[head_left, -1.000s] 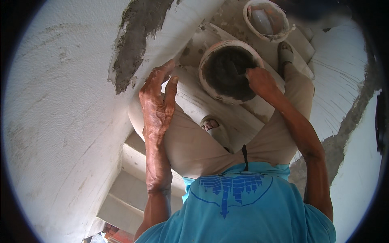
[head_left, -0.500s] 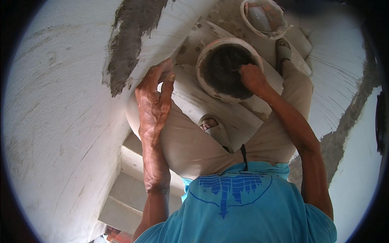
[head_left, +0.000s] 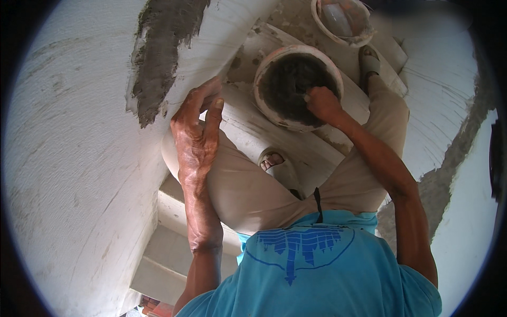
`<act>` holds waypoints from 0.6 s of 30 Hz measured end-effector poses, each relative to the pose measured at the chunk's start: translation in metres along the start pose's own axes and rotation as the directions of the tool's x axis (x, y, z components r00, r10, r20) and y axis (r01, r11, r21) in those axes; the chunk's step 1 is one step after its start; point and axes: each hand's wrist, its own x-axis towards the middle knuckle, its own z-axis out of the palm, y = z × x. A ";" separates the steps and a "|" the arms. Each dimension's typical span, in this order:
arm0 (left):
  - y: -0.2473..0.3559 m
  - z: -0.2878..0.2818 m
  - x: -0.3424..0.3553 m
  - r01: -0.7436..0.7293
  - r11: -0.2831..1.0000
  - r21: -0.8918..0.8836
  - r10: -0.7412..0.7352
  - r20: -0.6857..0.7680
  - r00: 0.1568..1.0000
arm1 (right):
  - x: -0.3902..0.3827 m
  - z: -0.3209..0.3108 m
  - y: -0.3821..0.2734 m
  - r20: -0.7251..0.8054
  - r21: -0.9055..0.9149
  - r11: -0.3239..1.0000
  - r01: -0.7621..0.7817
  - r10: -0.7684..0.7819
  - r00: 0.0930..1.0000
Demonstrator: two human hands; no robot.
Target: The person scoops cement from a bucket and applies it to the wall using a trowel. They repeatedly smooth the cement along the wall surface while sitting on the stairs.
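Note:
A round bucket point(head_left: 262, 108) with a pale, smeared rim stands on a step ahead of me. It holds dark grey wet mortar point(head_left: 288, 98). My right hand point(head_left: 324, 104) is closed over the right side of the mortar. A small light glint shows at its fingers, but whatever tool it grips is mostly hidden. Nothing is in my left hand point(head_left: 196, 119), which hovers by my left knee with thumb and fingers apart. Close to its fingertips is the left wall point(head_left: 95, 158), where a rough strip of grey mortar point(head_left: 161, 58) runs down.
A second bucket point(head_left: 362, 38) with a translucent piece inside stands farther off at the right. Concrete steps point(head_left: 163, 259) descend at lower left. The right wall point(head_left: 433, 100) has another grey mortar band point(head_left: 441, 185). My sandalled feet point(head_left: 274, 161) rest on the steps.
My right hand has shifted slightly left and down within the bucket, still closed. My left hand has drifted a little left and down. The view has turned slightly.

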 end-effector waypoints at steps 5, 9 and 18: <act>0.000 -0.004 -0.003 0.015 1.000 -0.008 -0.015 -0.014 1.000 | -0.006 -0.002 0.011 -0.015 0.031 0.998 0.051 -0.050 0.999; -0.001 -0.004 -0.006 0.000 1.000 -0.014 -0.001 -0.026 1.000 | -0.014 -0.012 0.017 -0.003 0.062 0.994 0.090 -0.090 0.996; 0.002 -0.007 -0.010 -0.004 1.000 0.008 0.004 -0.051 0.999 | -0.018 -0.027 0.024 0.032 0.013 0.991 0.135 -0.136 0.990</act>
